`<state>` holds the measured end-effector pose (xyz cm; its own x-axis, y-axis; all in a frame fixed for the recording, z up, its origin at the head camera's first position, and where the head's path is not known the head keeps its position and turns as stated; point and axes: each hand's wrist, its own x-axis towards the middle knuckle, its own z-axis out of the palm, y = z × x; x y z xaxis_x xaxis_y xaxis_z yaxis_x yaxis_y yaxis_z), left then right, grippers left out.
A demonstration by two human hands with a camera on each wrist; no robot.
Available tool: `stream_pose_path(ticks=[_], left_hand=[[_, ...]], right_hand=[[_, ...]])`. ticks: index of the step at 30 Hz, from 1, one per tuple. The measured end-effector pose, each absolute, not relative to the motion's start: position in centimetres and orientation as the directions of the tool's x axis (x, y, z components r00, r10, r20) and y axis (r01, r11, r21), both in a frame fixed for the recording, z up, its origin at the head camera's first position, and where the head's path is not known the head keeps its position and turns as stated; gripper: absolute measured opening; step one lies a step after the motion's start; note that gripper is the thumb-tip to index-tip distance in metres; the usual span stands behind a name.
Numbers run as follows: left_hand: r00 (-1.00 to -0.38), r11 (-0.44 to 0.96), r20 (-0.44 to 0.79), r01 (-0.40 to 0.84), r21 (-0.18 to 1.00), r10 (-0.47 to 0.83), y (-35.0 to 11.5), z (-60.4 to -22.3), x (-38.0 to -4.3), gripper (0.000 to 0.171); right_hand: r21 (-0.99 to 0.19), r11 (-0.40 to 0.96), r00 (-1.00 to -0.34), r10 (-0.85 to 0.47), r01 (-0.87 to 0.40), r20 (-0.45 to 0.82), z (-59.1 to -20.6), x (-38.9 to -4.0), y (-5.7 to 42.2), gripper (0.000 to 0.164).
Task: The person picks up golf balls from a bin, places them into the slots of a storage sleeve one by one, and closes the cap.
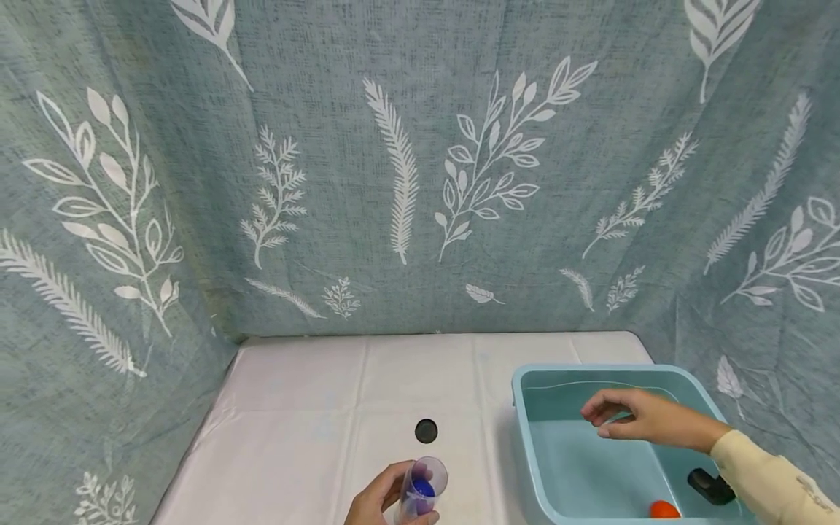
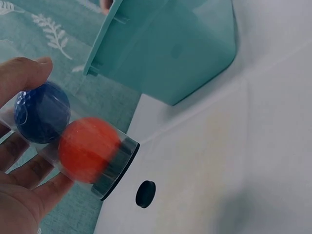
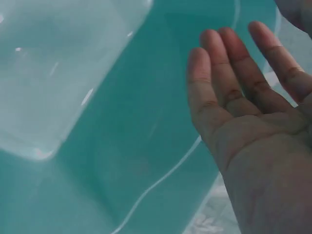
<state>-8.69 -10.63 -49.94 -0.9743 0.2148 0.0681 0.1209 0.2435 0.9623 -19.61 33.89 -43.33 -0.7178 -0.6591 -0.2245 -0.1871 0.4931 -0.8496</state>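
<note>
A clear plastic tube (image 1: 420,490) is in my left hand (image 1: 383,494), with fingers and thumb curled round it. In the left wrist view a blue ball (image 2: 42,112) and an orange ball (image 2: 89,150) sit inside the tube, the orange one nearer its dark-rimmed end. My right hand (image 1: 639,415) is over the light blue basin (image 1: 523,430), fingers loosely bent and nothing in them. The right wrist view shows its palm and spread fingers (image 3: 248,73) above the basin's inner wall.
A black round cap (image 1: 426,431) lies on the white-covered table (image 1: 295,437), beyond the left hand. Another orange ball (image 1: 664,509) rests in the basin's near part. A black object (image 1: 711,486) shows beside the right sleeve. Patterned cloth (image 1: 341,182) hangs behind and on both sides.
</note>
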Motion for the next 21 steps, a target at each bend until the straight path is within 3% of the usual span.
stream_pose_path(ticks=[10,17,21], left_hand=[[-0.974,0.225,0.096,0.143,0.964,0.207,-10.7,-50.5,-8.2,0.054],[-0.975,0.246,0.102,0.150,0.958,0.198,-10.9,-50.6,-8.2,0.052],[-0.980,0.249,0.062,0.108,0.962,0.188,-10.9,-50.5,-8.1,0.053]], right_hand=[[-0.768,0.623,-0.670,-0.635,-0.148,-0.385,-46.2,-20.5,36.9,0.028],[-0.688,0.725,-0.622,-0.527,0.026,-0.579,-47.2,-19.8,37.4,0.024],[-0.616,0.787,-0.623,-0.460,0.043,-0.632,-47.9,-19.5,37.1,0.021]])
